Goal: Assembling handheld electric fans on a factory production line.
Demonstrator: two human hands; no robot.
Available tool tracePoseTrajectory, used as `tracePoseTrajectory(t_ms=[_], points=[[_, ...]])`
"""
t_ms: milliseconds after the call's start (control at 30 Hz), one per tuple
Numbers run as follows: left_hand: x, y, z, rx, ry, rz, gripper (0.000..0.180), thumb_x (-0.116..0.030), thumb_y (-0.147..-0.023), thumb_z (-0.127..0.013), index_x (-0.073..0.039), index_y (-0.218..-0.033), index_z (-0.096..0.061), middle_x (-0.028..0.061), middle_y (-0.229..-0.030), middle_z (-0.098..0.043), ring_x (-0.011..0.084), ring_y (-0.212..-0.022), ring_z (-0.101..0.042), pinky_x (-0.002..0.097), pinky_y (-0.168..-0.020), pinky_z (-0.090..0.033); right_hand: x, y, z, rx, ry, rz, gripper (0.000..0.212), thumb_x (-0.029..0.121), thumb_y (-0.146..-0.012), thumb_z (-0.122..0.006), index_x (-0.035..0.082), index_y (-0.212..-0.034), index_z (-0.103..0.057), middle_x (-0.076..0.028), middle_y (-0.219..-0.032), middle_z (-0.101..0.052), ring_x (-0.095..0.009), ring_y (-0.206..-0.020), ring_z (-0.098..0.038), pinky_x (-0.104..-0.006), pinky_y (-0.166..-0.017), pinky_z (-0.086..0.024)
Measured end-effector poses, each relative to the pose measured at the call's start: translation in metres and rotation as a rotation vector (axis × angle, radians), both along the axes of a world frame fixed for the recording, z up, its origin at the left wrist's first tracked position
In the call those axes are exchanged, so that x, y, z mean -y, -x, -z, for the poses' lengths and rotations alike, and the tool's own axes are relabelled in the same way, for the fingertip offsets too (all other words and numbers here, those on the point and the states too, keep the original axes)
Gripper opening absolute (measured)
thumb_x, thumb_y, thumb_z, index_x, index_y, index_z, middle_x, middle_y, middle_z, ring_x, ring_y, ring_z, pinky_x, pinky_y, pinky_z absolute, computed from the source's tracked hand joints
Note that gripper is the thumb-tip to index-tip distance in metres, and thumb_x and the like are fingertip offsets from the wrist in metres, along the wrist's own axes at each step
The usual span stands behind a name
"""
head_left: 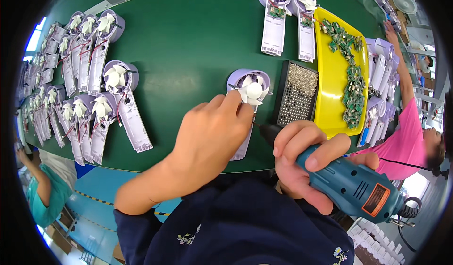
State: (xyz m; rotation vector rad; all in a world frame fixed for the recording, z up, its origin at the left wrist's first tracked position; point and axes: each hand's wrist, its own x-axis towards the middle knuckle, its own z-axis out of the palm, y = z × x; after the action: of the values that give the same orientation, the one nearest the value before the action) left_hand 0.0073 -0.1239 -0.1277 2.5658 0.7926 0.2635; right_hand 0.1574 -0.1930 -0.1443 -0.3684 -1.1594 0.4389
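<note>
My right hand (pixel 302 163) is wrapped round a teal electric screwdriver (pixel 351 182), its black nose pointing left toward a lilac handheld-fan housing (pixel 241 147). This open housing lies on the green table with its white fan blades (pixel 253 91) at the far end. Over its neck, my left hand (pixel 212 132) is closed, fingertips pinched together at the lower edge of the fan ring. What lies between those fingertips is hidden, and so is most of the housing's handle. The driver's tip is close to the handle; whether it touches a screw I cannot tell.
Right of the housing stands a black screw tray (pixel 295 95), partly filled with small screws. Beside it is a yellow bin (pixel 329 99) of green circuit boards (pixel 354 92). More fan housings (pixel 127 109) lie left. Two housings with boards (pixel 273 29) lie at the back. Co-workers sit both sides.
</note>
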Motion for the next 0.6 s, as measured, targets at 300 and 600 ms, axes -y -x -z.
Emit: tracePoseTrajectory(t_ms=[300, 600], points=[[-0.011, 0.010, 0.024, 0.234, 0.263, 0.034, 0.040, 0.003, -0.071, -0.074, -0.006, -0.109, -0.064, 0.0096, -0.093, -0.060, 0.0317, -0.074, -0.063, 0.0403, -0.060, -0.051, -0.003, -0.003, 0.004, 0.028, 0.007, -0.014, 0.090, 0.056, -0.089, -0.067, 0.026, -0.155, -0.012, -0.009, -0.098, -0.053, -0.022, -0.049, -0.050, -0.0358, -0.045, -0.048], [-0.006, 0.013, 0.022, 0.236, 0.284, -0.032, 0.036, 0.002, -0.075, -0.076, -0.006, -0.108, -0.067, 0.0083, -0.091, -0.061, 0.0278, -0.074, -0.064, 0.0372, -0.063, -0.053, -0.004, -0.002, 0.002, -0.002, 0.001, -0.023, 0.091, 0.056, -0.089, -0.067, 0.027, -0.155, -0.011, -0.009, -0.096, -0.053, -0.022, -0.050, -0.050, -0.0349, -0.046, -0.049]])
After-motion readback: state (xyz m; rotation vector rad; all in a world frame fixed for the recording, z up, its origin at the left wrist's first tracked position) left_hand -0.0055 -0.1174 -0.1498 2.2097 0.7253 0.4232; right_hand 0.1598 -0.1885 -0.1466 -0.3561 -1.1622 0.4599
